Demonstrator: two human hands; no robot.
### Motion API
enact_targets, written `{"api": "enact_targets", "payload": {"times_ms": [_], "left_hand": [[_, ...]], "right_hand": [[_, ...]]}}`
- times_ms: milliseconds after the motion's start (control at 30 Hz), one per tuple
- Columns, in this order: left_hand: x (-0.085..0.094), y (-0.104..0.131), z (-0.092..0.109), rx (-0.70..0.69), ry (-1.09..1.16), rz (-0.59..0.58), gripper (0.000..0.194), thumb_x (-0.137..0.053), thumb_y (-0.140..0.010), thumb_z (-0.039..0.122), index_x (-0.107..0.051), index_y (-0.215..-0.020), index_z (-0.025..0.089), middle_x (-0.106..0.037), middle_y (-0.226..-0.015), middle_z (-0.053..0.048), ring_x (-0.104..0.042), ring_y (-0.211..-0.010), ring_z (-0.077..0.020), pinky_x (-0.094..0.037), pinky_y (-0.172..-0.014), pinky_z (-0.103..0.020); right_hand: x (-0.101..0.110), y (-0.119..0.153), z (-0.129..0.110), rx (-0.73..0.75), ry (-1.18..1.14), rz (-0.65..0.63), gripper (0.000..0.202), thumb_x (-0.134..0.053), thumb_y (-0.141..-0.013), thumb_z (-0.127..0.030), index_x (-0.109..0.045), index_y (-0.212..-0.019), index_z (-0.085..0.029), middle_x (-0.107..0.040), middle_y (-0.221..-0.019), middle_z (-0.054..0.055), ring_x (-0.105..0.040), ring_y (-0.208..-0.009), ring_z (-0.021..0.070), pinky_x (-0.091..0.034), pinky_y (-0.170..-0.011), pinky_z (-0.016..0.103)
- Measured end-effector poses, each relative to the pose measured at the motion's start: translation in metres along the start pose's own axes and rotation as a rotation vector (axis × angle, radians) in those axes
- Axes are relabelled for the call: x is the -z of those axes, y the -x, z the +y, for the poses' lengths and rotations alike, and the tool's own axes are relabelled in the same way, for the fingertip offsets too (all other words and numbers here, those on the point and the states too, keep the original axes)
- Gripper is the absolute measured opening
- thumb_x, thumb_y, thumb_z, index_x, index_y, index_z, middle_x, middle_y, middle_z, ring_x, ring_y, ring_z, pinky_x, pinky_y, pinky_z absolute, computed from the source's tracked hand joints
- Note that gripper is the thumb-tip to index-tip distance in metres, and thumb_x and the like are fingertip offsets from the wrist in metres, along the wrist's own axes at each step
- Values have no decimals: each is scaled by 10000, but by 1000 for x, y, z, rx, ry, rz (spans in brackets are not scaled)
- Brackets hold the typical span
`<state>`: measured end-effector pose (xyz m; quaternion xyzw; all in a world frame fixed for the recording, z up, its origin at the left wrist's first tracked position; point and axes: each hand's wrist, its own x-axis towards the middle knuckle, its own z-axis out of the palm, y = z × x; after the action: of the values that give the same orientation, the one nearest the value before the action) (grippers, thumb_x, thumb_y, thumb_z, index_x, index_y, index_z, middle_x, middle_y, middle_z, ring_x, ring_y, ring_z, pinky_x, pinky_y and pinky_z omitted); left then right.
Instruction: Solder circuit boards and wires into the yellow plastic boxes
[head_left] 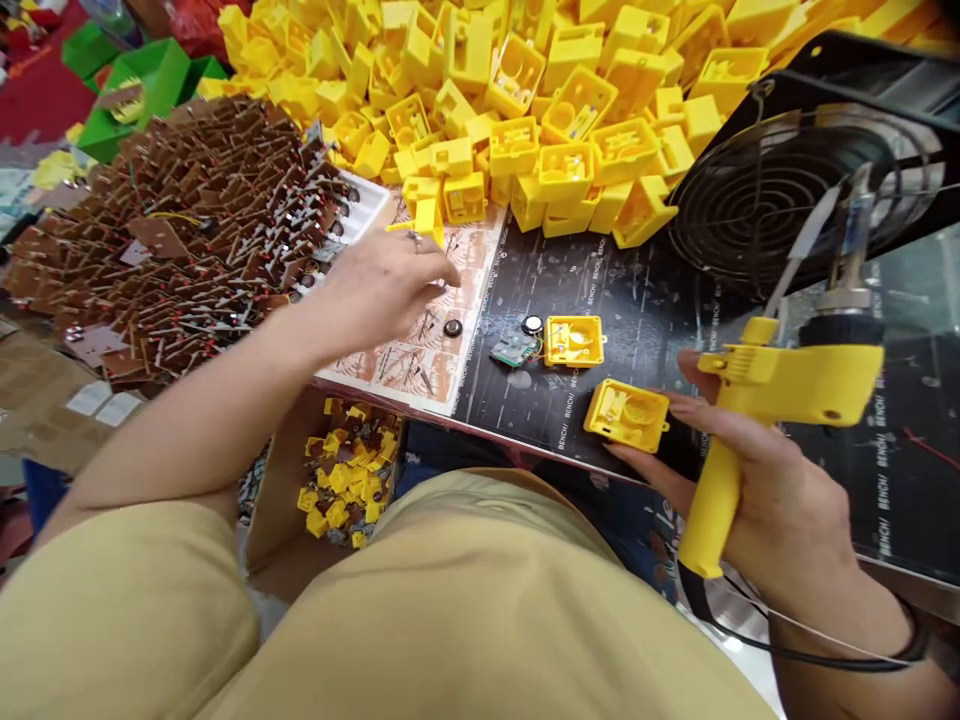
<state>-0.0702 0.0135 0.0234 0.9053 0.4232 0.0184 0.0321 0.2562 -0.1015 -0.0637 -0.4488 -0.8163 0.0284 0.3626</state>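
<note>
My right hand (787, 490) is wrapped round the handle of a yellow hot glue gun (787, 385), its metal nozzle pointing up. Between the fingertips of that same hand is a small open yellow plastic case (628, 415), hollow side up. My left hand (382, 290) hovers over a patterned sheet (409, 370), fingers loosely bent and apart; nothing shows in them. Just below it lies a small round black part (452, 327). Between the hands, a second open yellow case (574, 342) sits beside a green circuit board (516, 347) and a small round speaker (532, 324), joined by thin wires.
Yellow cases (566, 170) are heaped along the back. Brown circuit boards (172, 230) are piled at left, near green bins (142, 95). A black fan (780, 200) stands at back right. Below the table edge, a cardboard box (277, 510) holds small yellow pieces (349, 475).
</note>
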Motion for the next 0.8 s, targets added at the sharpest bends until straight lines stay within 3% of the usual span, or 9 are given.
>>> {"api": "enact_targets", "payload": {"times_ms": [133,233,333,400,567,667,800], "left_hand": [[-8,10,-43,-108,-212,-140,284,-446,-916,127,-669,-1085,175,-584,-1401,-89,-440,-1402,-290,-355,-1146,-496],[-17,13,-49,-110,-122,-93,194,-487,-911,191,-679,-928,170,-665,-1271,-98,-511,-1336,-275,-379,-1144,-471],[-13,22,-38,-63,124,-72,190,-515,-893,280,-670,-880,170,-731,-1096,-97,-659,-1102,-235,-501,-1011,-398],[-9,30,-23,13,327,-64,207,-527,-893,320,-667,-918,169,-753,-984,-66,-702,-940,-187,-545,-898,-330],[-9,30,12,100,763,-33,256,-607,-836,308,-674,-1031,157,-749,-856,-24,-706,-779,-125,-556,-749,-226],[-9,21,20,120,759,-109,196,-599,-829,303,-710,-942,186,-749,-837,0,-707,-776,-133,-553,-736,-239],[-8,12,25,160,781,-173,169,-584,-837,310,-696,-813,186,-709,-708,16,-672,-642,-124,-524,-655,-239]], "right_hand": [[-14,-9,-12,63,-35,-55,526,-717,-859,-342,-464,-1307,-232,-679,-1080,114,-696,-850,263,-581,-655,383],[-21,-17,-16,121,-23,-75,442,-706,-869,-366,-507,-1235,-220,-699,-967,71,-680,-739,217,-576,-657,358],[-21,-18,-16,138,-31,-91,463,-703,-870,-372,-497,-1236,-176,-672,-1167,148,-696,-966,261,-592,-779,394],[-22,-17,-17,131,-40,-88,461,-709,-869,-330,-493,-1239,-161,-661,-1186,159,-681,-1045,273,-594,-801,391],[-35,-28,-26,140,-25,-23,400,-725,-858,-280,-539,-1197,-181,-699,-960,77,-702,-852,222,-593,-746,351],[-32,-38,-35,126,-37,16,437,-747,-834,-356,-559,-1187,-177,-716,-1003,83,-706,-867,216,-591,-820,370],[-6,-41,-39,90,-80,167,347,-821,-750,-202,-637,-1044,-202,-720,-804,-9,-674,-680,126,-560,-676,235]]}}
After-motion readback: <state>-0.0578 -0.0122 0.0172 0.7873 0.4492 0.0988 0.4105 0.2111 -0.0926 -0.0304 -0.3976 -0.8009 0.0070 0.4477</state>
